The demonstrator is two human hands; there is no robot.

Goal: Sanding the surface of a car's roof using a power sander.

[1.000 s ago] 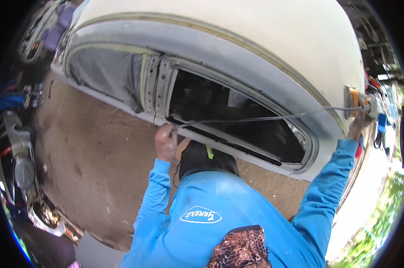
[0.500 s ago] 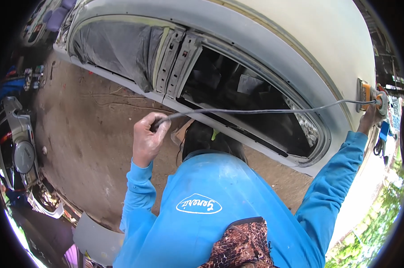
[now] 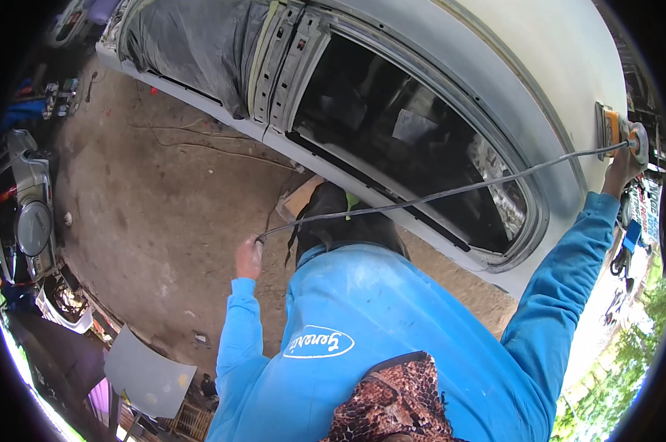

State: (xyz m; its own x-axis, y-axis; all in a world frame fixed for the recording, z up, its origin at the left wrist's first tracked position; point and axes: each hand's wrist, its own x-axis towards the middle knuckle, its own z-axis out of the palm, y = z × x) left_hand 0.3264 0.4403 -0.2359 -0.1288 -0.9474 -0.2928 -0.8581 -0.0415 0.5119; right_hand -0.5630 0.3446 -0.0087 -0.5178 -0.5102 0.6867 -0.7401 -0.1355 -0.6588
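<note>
At the far right, my right hand (image 3: 621,168) is wrapped round a yellow and grey sander (image 3: 610,134), whose flat pad rests against the pale car body (image 3: 568,81). A grey hose or cord (image 3: 436,196) runs from the sander's end leftward across the side window (image 3: 392,125) and past my waist. Its other end is pinched in my left hand (image 3: 249,258), which is closed and hangs low over the dirt floor. Whatever part of the cord continues past that hand is hidden.
Dark plastic sheeting (image 3: 196,51) covers the car's other window opening. Behind me at the left stand a silver vehicle (image 3: 31,214) and a loose grey panel (image 3: 149,372). A piece of cardboard (image 3: 301,197) and thin cords (image 3: 208,147) lie on the dirt floor (image 3: 149,243).
My left hand has dropped lower with the cord, which now slants down more steeply. The right hand and sander have shifted slightly up along the body, and the view has tilted.
</note>
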